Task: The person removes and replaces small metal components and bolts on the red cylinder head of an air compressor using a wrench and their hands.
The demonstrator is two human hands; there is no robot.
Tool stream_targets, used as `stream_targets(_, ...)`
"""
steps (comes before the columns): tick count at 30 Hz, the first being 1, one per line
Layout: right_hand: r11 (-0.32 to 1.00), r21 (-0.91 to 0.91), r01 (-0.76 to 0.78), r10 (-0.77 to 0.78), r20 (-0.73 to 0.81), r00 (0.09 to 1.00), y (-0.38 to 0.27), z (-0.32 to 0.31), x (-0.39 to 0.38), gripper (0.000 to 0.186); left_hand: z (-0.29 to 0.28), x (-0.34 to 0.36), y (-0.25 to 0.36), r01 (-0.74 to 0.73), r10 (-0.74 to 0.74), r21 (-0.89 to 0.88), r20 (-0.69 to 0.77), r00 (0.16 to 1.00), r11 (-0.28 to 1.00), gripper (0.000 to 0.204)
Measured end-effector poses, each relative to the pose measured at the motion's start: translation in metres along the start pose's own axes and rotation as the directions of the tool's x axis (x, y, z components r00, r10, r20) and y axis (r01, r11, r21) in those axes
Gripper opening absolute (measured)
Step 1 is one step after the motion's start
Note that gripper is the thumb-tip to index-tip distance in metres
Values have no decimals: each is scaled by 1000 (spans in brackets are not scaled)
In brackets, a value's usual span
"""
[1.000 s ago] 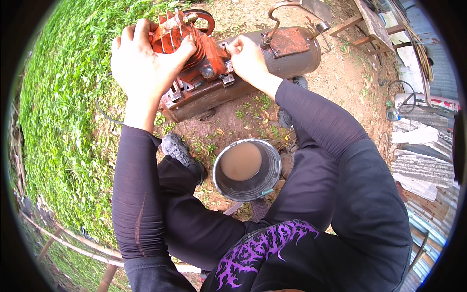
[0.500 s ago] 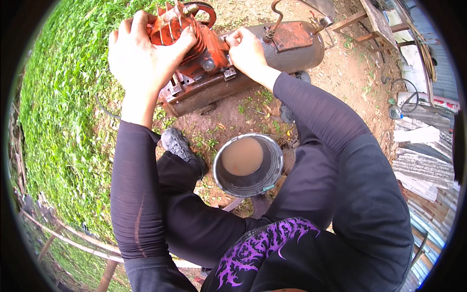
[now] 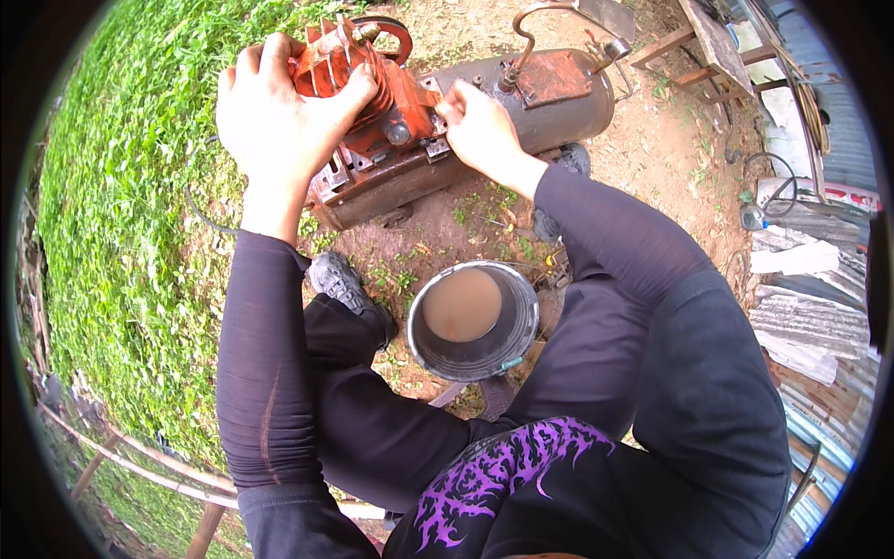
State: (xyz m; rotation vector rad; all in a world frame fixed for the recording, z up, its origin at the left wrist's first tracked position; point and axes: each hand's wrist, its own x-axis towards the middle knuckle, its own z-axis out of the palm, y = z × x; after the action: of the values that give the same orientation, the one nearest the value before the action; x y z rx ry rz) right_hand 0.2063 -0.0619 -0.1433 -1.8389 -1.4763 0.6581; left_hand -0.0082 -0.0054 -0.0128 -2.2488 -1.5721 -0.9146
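Note:
The orange-red finned compressor pump (image 3: 399,93) sits on a rusty brown horizontal air tank (image 3: 568,116), at the top of the view. My left hand (image 3: 284,121) is wrapped around the pump's finned end, thumb along the near side and fingers over the far side. Beside the pump's right base, my right hand (image 3: 486,129) is closed, its thumb and index finger pinched together. Whatever lies in that pinch is too small or hidden to make out. A round metal plug (image 3: 398,133) shows on the pump's near side.
Between my legs stands a black bucket (image 3: 531,321) holding murky brown water (image 3: 463,305). A curved metal pipe (image 3: 523,33) rises from the tank. Grass (image 3: 121,233) grows on the left; corrugated roofing sheets (image 3: 810,321) lie at right. A wooden frame (image 3: 712,47) stands at far right.
The view has shifted slightly. My right hand has drawn a little toward me, its fingers still bent together. My left hand keeps its grip on the pump.

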Motion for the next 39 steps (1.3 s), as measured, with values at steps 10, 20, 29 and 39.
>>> stream_targets(10, 881, -409, 236, 338, 896, 289, 77, 41, -183, 16, -4, -3, 4, 17, -28, -122, -90, 996, 992, 56)
stream_targets(20, 821, -562, 100, 457, 752, 475, 191, 158, -286, 43, 8, -8, 2, 29, -50, -124, -173, 984, 992, 61)
stream_targets(29, 712, -603, -360, 660, 402, 635, 191, 154, -293, 39, -1, -7, -2, 36, -52, -136, -116, 992, 990, 53)
stream_targets(39, 921, -373, 112, 288, 845, 450, 122, 92, -250, 25, 5, -2, -7, -83, 82, -34, -26, 996, 996, 78)
